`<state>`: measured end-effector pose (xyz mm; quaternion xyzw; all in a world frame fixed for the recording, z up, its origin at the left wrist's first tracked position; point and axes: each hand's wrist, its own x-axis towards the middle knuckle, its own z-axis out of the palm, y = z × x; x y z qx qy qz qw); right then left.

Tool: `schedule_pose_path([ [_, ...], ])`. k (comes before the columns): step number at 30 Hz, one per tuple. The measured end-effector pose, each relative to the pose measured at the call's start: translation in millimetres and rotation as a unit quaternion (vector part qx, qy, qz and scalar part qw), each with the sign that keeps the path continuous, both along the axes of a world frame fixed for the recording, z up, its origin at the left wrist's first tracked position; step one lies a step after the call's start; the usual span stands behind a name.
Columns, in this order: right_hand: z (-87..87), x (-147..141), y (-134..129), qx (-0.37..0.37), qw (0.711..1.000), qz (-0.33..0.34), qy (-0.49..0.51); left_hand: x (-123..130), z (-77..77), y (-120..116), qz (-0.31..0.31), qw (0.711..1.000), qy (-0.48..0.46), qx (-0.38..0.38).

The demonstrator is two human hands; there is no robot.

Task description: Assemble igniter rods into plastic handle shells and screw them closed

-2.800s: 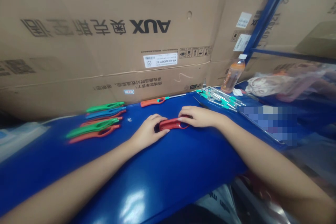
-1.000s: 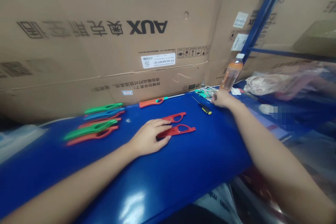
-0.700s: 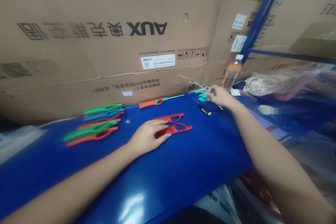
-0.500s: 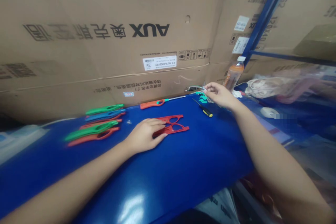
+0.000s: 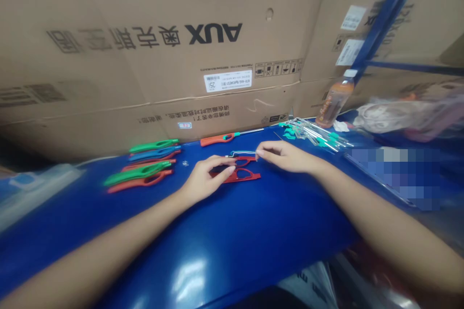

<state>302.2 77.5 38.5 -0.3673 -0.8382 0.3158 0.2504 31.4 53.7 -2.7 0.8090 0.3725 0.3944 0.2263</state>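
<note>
The slender lighter wire extends leftward from the right hand's grip, above two red lighter shell halves. It looks very light, springy and easily bent; a gentle fingertip pinch on a straight stretch should suit it. The shells look light, stiff and smooth, best steadied by their edges. The right grip is pinched closed on the wire's near end. The left hand has thumb and fingers parted over the shells; whether it grasps anything cannot be told.
</note>
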Motion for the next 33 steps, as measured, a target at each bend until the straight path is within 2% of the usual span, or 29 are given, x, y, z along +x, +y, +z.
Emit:
schedule_pose_path([
  [3,-8.5,-5,-1,-0.008,1.0,0.025,0.016,4,-4.1,-1,0.031,0.998,-0.034,-0.043],
  [9,-15.0,-8,-1,-0.032,0.997,0.046,0.058,1,-9.3,4,0.08,0.993,-0.067,-0.053],
  [13,-11.5,-9,-3,-0.034,0.996,0.04,0.074,0,-13.6,8,0.071,0.992,-0.095,-0.043],
  [17,-9.8,-9,-5,-0.039,0.996,0.04,0.076,0,-13.8,10,0.076,0.993,-0.085,-0.036],
  [26,-20.0,-6,3,-0.036,0.997,0.034,0.051,-1,-9.9,7,0.037,0.999,-0.031,-0.005],
  [33,-19.9,-6,2,0.024,0.999,0.025,-0.008,-1,-11.0,7,0.039,0.999,-0.026,0.02],
])
